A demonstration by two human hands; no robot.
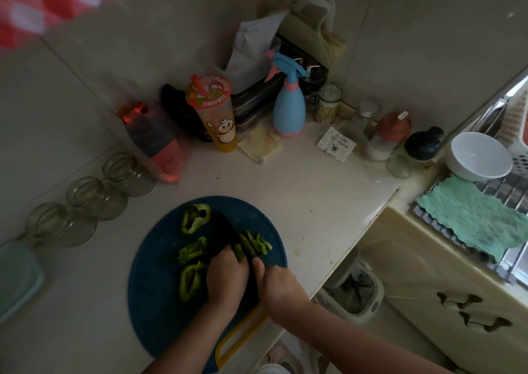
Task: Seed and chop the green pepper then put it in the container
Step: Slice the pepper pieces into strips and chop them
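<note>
A round dark blue cutting board [160,310] with a yellow handle lies on the counter. Three green pepper pieces [196,218] lie on its left half. Thin green pepper strips [255,241] lie at its right. My left hand [225,279] has its fingers curled down on a pepper piece between them. My right hand [278,285] grips a dark knife [228,230] whose blade runs up between my hands; its handle is hidden. A pale green lidded container [17,279] sits at the far left edge.
Three glass jars [97,199] line the left wall. A bottle, a drink cup [213,110], a blue spray bottle [288,107] and jars crowd the back corner. A white bowl [478,156] and green cloth [471,216] sit on the sink rack. A bin [351,290] stands below the counter edge.
</note>
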